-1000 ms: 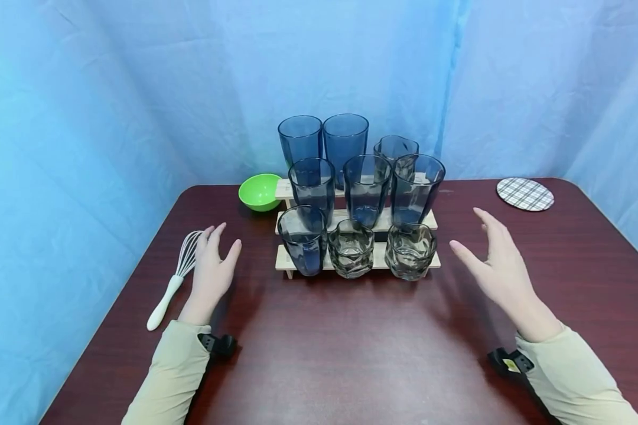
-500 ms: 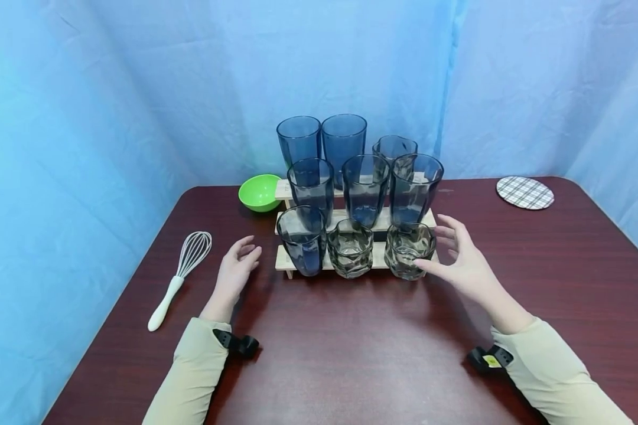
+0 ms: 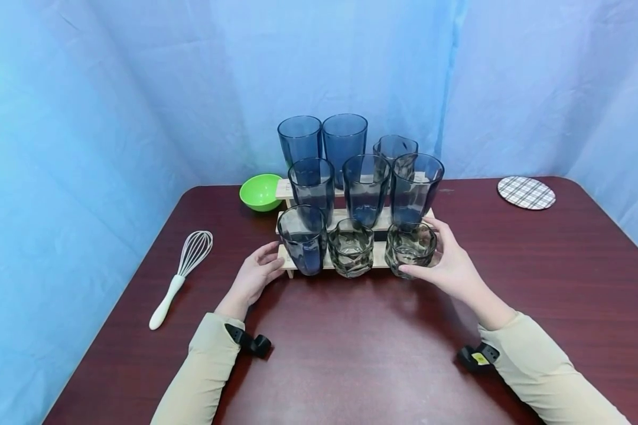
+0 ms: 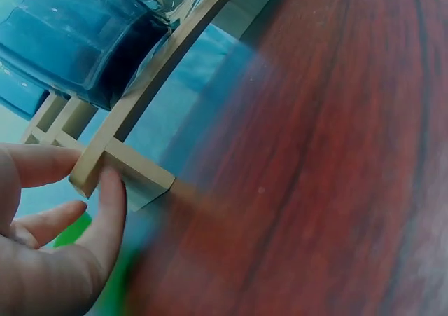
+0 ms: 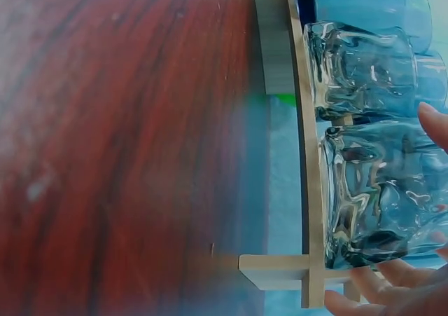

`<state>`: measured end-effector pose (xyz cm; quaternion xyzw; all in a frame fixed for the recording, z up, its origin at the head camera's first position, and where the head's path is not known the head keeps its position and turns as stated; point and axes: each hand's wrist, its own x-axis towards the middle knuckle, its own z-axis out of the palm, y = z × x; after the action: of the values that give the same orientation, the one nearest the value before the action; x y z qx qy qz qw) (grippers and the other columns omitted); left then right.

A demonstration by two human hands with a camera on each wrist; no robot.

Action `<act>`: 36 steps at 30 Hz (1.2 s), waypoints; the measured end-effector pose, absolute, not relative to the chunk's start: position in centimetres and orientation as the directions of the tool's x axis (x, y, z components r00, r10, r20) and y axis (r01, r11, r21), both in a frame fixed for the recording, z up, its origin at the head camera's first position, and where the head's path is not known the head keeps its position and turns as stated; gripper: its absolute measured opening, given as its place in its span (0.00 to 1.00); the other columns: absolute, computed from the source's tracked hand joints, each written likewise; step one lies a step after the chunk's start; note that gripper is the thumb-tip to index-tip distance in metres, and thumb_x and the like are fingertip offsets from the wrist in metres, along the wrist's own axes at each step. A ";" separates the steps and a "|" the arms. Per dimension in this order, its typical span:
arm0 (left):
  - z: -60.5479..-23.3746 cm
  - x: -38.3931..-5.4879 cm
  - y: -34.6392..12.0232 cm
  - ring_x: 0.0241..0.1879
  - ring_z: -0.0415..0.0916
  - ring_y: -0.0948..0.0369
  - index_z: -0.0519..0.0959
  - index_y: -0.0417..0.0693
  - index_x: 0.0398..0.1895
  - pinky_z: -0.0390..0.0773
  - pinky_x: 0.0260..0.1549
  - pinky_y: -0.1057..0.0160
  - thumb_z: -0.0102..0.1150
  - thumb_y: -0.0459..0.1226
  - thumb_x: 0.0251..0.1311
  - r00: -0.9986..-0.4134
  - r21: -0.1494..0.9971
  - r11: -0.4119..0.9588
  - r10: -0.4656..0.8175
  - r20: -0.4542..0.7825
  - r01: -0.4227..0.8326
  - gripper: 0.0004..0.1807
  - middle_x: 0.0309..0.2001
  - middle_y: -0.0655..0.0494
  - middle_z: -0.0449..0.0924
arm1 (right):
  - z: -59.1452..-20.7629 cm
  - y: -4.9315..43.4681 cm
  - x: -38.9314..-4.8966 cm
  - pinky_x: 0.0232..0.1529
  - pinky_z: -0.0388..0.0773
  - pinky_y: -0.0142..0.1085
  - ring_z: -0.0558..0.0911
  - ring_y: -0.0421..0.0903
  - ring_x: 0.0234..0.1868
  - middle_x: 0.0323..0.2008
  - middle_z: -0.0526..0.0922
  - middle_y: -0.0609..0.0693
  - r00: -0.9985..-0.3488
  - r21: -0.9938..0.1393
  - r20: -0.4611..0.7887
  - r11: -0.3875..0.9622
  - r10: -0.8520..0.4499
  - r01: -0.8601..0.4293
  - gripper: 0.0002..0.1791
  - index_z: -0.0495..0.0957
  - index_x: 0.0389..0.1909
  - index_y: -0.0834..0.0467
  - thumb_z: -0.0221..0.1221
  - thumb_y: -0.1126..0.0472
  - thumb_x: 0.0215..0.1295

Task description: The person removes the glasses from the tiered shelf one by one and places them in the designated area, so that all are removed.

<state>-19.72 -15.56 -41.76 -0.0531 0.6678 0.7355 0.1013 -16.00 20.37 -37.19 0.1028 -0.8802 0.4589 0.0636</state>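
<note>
A three-step wooden rack holds several blue tumblers and short grey, wavy-sided glasses. At the left end of its lowest shelf, my left hand pinches the wood; the left wrist view has the thumb and a finger on either side of the shelf end. A blue tumbler stands just beside that hand. My right hand is around the short glass at the front right, thumb across its front and fingers along its outer side. That glass still sits on the shelf.
A green bowl stands behind the rack's left end. A white-handled whisk lies on the left of the dark red table. At the back right lies a round checked mat. Blue curtains surround the table.
Both hands have moved inward from either side. The left now pinches the rack's lower left end, and the right has come around the front right short glass. The glasses have not moved.
</note>
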 end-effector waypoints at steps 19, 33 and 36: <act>-43.6 -19.9 -16.6 0.41 0.76 0.69 0.48 0.33 0.72 0.77 0.42 0.71 0.39 0.21 0.65 -0.960 0.938 -0.275 0.239 -0.147 -0.212 0.32 0.48 0.56 0.70 | -37.6 20.7 -16.6 0.47 0.75 0.28 0.68 0.52 0.63 0.60 0.68 0.57 -0.972 -0.837 0.192 0.494 -0.135 -0.234 0.46 0.55 0.65 0.58 0.72 0.59 0.49; -43.7 -19.6 -16.8 0.40 0.77 0.69 0.49 0.33 0.72 0.77 0.42 0.72 0.38 0.22 0.67 -0.963 0.943 -0.269 0.234 -0.135 -0.198 0.30 0.45 0.59 0.71 | -37.8 20.7 -16.5 0.39 0.73 0.19 0.72 0.30 0.50 0.52 0.72 0.56 -0.957 -0.829 0.259 0.480 -0.127 -0.288 0.46 0.59 0.62 0.57 0.75 0.63 0.42; -43.6 -19.6 -16.9 0.40 0.76 0.69 0.48 0.33 0.72 0.77 0.42 0.72 0.38 0.22 0.66 -0.964 0.944 -0.268 0.232 -0.129 -0.191 0.31 0.45 0.59 0.70 | -37.6 20.8 -16.3 0.39 0.74 0.19 0.74 0.32 0.47 0.49 0.75 0.57 -0.958 -0.823 0.264 0.492 -0.114 -0.285 0.46 0.61 0.62 0.57 0.75 0.63 0.41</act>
<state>-19.56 -16.88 -43.64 0.0176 0.5903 0.7960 0.1329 -16.30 20.76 -37.61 0.1159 -0.8593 0.4905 0.0873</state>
